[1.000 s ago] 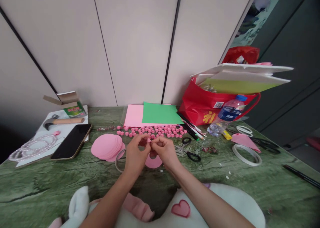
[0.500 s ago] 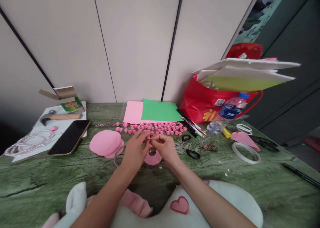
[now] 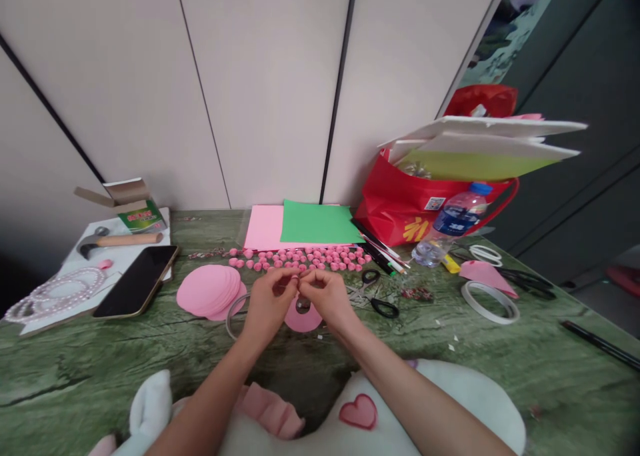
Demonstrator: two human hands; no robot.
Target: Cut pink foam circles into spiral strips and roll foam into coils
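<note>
On the green table [image 3: 65, 363], at far left, a string of beads [image 3: 60, 295] and a hammer [image 3: 125, 241] lie on a white board [image 3: 120, 273], near a phone [image 3: 136, 281]. Next comes a stack of pink paper circles [image 3: 207, 291], then a ring of tape [image 3: 229, 321] just beside the left hand [image 3: 270, 299]. That hand's fingertips pinch a small pink piece [image 3: 295, 279], its shape mostly hidden, above a pink disc [image 3: 304, 321] and in front of rows of pink paper buds [image 3: 309, 251]. The right hand [image 3: 326, 297] pinches the same piece. Beside it lie scissors [image 3: 384, 307]; farther right stands a bottle [image 3: 453, 223].
</note>
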